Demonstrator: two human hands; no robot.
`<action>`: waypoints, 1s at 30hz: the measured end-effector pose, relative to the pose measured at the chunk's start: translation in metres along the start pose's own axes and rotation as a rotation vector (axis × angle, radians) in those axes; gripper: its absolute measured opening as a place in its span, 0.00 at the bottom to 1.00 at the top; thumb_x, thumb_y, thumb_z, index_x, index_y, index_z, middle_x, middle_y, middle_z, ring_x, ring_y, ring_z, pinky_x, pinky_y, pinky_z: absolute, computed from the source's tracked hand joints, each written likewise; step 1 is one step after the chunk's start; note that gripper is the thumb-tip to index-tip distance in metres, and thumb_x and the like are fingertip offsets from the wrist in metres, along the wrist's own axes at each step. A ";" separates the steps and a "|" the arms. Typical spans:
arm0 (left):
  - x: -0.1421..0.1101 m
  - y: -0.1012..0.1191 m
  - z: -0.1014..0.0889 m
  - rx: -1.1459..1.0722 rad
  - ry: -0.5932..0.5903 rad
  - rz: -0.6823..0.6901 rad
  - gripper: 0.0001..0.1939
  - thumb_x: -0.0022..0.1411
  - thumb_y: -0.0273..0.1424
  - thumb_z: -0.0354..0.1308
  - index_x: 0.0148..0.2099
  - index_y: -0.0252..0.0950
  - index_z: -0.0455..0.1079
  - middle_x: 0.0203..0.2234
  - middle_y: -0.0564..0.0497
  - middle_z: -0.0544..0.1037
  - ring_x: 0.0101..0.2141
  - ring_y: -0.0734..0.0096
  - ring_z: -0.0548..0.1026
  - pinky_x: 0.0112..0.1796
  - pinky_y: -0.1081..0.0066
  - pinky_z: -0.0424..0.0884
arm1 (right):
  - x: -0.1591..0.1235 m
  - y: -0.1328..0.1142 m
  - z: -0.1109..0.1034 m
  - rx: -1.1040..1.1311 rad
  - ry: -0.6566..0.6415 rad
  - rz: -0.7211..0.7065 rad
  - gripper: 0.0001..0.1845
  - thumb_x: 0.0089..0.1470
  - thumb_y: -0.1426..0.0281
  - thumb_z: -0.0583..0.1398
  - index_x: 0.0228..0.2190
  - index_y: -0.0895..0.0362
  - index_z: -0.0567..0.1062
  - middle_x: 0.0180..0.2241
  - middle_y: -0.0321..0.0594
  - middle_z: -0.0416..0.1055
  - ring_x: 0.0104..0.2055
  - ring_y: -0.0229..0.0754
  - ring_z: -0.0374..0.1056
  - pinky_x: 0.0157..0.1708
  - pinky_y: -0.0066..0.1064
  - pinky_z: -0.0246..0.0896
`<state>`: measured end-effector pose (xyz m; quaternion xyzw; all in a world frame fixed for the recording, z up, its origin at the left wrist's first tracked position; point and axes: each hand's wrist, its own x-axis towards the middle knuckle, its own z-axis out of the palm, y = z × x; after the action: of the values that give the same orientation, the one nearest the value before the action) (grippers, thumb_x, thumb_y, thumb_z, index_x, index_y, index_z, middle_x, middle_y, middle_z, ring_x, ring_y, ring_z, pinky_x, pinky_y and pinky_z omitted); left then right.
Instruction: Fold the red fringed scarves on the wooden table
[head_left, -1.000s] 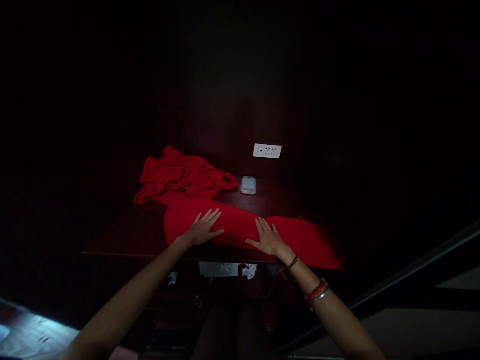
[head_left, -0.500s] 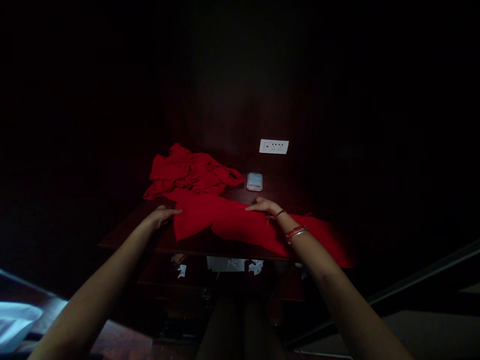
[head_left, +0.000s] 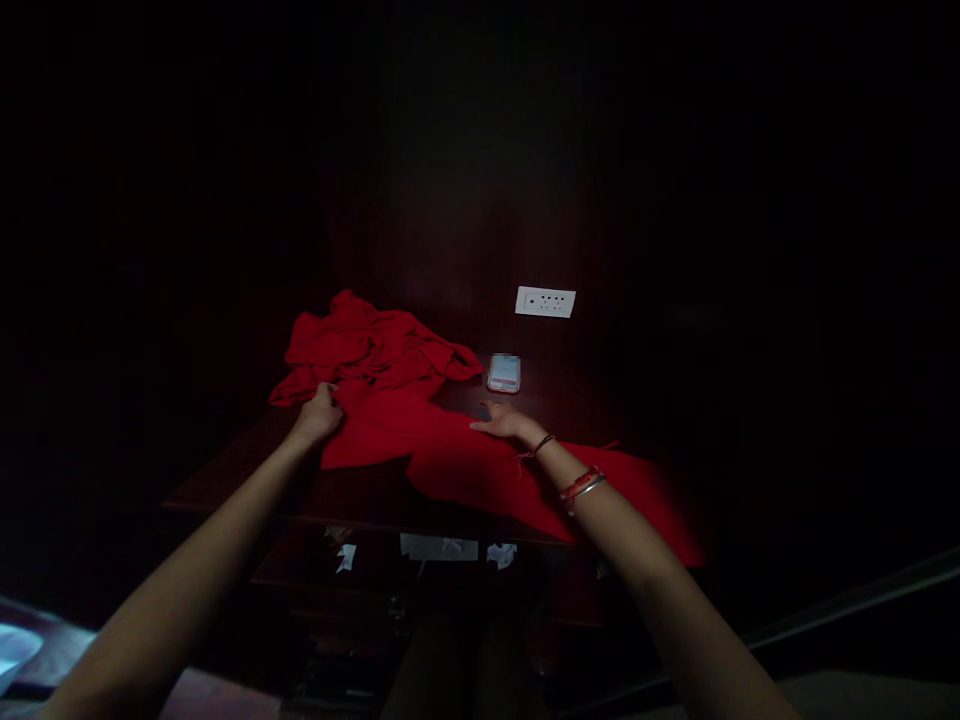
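A flat length of red cloth (head_left: 465, 455) lies across the dark tabletop, its right end hanging toward the front edge. My left hand (head_left: 321, 412) is closed on the cloth's left edge, beside a crumpled heap of red cloth (head_left: 352, 345) further back. My right hand (head_left: 504, 418) rests at the far edge of the flat cloth, thumb and fingers apart, with the fingertips reaching past it toward the table. Bracelets circle my right wrist and forearm. Whether the heap and the flat piece are joined cannot be made out.
Behind my right hand a phone (head_left: 504, 372) with a lit screen lies on the dark table (head_left: 247, 470). A white socket plate (head_left: 546, 302) is on the back wall. Papers (head_left: 439, 547) sit on a shelf below the tabletop. The surroundings are very dark.
My left hand has shifted up along the cloth's left edge, which has moved left. My right hand has slid slightly left and its fingers have spread.
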<state>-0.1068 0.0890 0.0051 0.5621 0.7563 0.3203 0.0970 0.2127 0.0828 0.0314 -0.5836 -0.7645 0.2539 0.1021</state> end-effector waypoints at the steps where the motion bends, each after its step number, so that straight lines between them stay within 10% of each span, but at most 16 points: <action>1: -0.002 -0.005 0.002 0.040 -0.043 -0.016 0.26 0.48 0.29 0.49 0.52 0.31 0.55 0.32 0.42 0.73 0.29 0.60 0.72 0.28 0.69 0.67 | 0.003 -0.004 0.003 0.001 -0.001 0.006 0.40 0.34 0.59 0.62 0.48 0.63 0.60 0.52 0.51 0.54 0.52 0.48 0.52 0.47 0.31 0.49; 9: -0.022 -0.001 -0.007 0.037 0.018 0.165 0.30 0.54 0.28 0.46 0.58 0.38 0.43 0.36 0.46 0.72 0.36 0.65 0.71 0.36 0.70 0.65 | 0.013 -0.005 0.004 0.119 -0.160 0.080 0.17 0.35 0.68 0.62 0.31 0.62 0.72 0.33 0.42 0.71 0.33 0.42 0.67 0.29 0.27 0.60; 14: -0.013 0.054 -0.026 -0.008 0.238 0.395 0.27 0.55 0.28 0.45 0.58 0.38 0.46 0.38 0.47 0.72 0.39 0.66 0.70 0.40 0.70 0.64 | -0.013 0.012 -0.014 0.447 -0.043 -0.019 0.13 0.42 0.71 0.57 0.34 0.62 0.70 0.33 0.40 0.71 0.31 0.37 0.66 0.29 0.25 0.61; 18: 0.017 0.124 -0.018 -0.137 0.332 0.567 0.24 0.57 0.28 0.44 0.56 0.36 0.48 0.41 0.48 0.70 0.41 0.69 0.68 0.42 0.71 0.62 | -0.040 0.035 -0.039 0.501 0.300 -0.070 0.15 0.42 0.68 0.57 0.35 0.60 0.68 0.35 0.39 0.70 0.35 0.38 0.65 0.34 0.28 0.59; 23: 0.062 0.238 0.029 -0.211 0.269 0.744 0.21 0.58 0.28 0.44 0.55 0.37 0.51 0.41 0.48 0.70 0.41 0.69 0.68 0.41 0.71 0.62 | -0.065 0.081 -0.076 0.232 0.714 0.087 0.16 0.44 0.64 0.54 0.36 0.58 0.67 0.36 0.40 0.69 0.37 0.40 0.64 0.37 0.29 0.56; 30: 0.066 0.374 0.139 -0.068 0.042 0.889 0.19 0.60 0.30 0.42 0.54 0.38 0.53 0.41 0.47 0.69 0.40 0.65 0.68 0.39 0.70 0.63 | -0.080 0.164 -0.086 0.411 0.802 0.441 0.16 0.45 0.66 0.53 0.37 0.60 0.67 0.37 0.43 0.69 0.37 0.40 0.66 0.34 0.28 0.59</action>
<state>0.2351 0.2623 0.1330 0.8227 0.4318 0.3668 -0.0470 0.4131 0.0613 0.0326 -0.7508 -0.4580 0.1705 0.4444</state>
